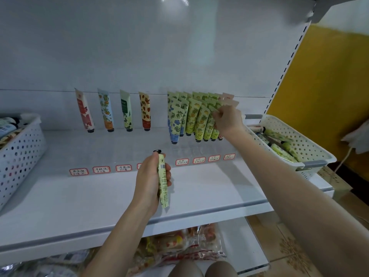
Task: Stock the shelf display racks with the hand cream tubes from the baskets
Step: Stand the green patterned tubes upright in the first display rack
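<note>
White shop shelf point(119, 196), display rack point(191, 150) part filled: at six o'clock the left hand point(148, 182) curls its grip round a pale green tube point(163, 182), cap up; at two o'clock the right hand point(227, 120) pinches the top of a racked tube point(209, 126), basket point(311, 144) alongside.

— Can any writing be read?
— Hardly. The red-bordered labels point(182, 162), in a row to the left and right of the tube point(163, 182), carry handwriting too small to make out.
— And on the tube itself?
— A barcode point(163, 166) near its cap, with fine print below; neither is legible.
</note>
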`<state>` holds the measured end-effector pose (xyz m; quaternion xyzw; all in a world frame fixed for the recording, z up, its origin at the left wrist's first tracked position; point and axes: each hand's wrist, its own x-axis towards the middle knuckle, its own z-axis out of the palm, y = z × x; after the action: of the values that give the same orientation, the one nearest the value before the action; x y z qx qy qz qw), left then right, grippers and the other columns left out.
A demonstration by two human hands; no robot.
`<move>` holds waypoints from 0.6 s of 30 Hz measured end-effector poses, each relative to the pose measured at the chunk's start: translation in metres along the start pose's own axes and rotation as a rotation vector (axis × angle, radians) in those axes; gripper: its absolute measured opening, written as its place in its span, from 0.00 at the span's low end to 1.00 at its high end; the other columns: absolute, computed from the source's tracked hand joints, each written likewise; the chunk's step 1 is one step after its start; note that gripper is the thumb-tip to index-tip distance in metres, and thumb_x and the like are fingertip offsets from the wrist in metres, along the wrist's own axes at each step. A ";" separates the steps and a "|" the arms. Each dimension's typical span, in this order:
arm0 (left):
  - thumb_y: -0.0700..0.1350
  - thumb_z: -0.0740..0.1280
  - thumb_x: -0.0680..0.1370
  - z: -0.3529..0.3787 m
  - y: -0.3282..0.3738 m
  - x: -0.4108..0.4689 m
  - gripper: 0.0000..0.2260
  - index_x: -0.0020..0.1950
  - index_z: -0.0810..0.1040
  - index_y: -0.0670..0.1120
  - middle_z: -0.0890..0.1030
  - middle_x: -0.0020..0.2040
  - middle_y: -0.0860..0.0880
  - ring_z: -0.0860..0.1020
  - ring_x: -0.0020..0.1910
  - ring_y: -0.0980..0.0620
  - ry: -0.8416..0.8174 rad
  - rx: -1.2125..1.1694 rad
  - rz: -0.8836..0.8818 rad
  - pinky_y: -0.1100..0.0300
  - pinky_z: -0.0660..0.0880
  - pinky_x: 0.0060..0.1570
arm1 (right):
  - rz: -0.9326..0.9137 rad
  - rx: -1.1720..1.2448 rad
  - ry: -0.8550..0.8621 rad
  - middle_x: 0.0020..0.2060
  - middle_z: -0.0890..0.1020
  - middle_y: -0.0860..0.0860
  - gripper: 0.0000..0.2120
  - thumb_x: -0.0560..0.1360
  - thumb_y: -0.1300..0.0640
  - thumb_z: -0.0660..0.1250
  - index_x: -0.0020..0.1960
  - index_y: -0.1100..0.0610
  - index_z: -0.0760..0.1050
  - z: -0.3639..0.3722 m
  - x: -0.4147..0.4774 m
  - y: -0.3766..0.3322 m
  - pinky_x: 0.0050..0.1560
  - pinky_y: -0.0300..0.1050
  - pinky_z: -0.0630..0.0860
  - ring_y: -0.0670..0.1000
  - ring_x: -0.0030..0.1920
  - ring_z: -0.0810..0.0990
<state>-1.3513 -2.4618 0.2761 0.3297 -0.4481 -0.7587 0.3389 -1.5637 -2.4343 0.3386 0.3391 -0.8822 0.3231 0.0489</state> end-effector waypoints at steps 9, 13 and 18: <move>0.46 0.55 0.82 0.000 -0.003 0.002 0.11 0.46 0.74 0.44 0.73 0.32 0.46 0.70 0.29 0.52 0.006 -0.003 -0.027 0.60 0.67 0.31 | -0.028 -0.052 -0.053 0.43 0.81 0.64 0.10 0.79 0.62 0.59 0.47 0.68 0.75 0.002 0.008 -0.003 0.44 0.53 0.80 0.59 0.41 0.79; 0.46 0.55 0.82 0.000 -0.004 0.002 0.11 0.46 0.74 0.44 0.73 0.32 0.47 0.70 0.28 0.52 0.007 -0.007 -0.022 0.60 0.68 0.30 | -0.029 -0.061 -0.060 0.44 0.81 0.63 0.10 0.79 0.62 0.59 0.49 0.68 0.75 0.003 0.010 -0.004 0.44 0.52 0.79 0.60 0.43 0.80; 0.46 0.55 0.82 -0.001 -0.002 0.001 0.11 0.46 0.74 0.44 0.73 0.32 0.47 0.70 0.29 0.52 -0.005 -0.016 -0.005 0.59 0.68 0.31 | -0.043 -0.036 -0.074 0.45 0.81 0.63 0.10 0.78 0.61 0.61 0.48 0.69 0.76 -0.003 0.009 -0.004 0.43 0.50 0.77 0.57 0.39 0.78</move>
<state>-1.3517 -2.4627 0.2741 0.3260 -0.4420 -0.7641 0.3383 -1.5680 -2.4397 0.3463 0.3687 -0.8816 0.2932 0.0293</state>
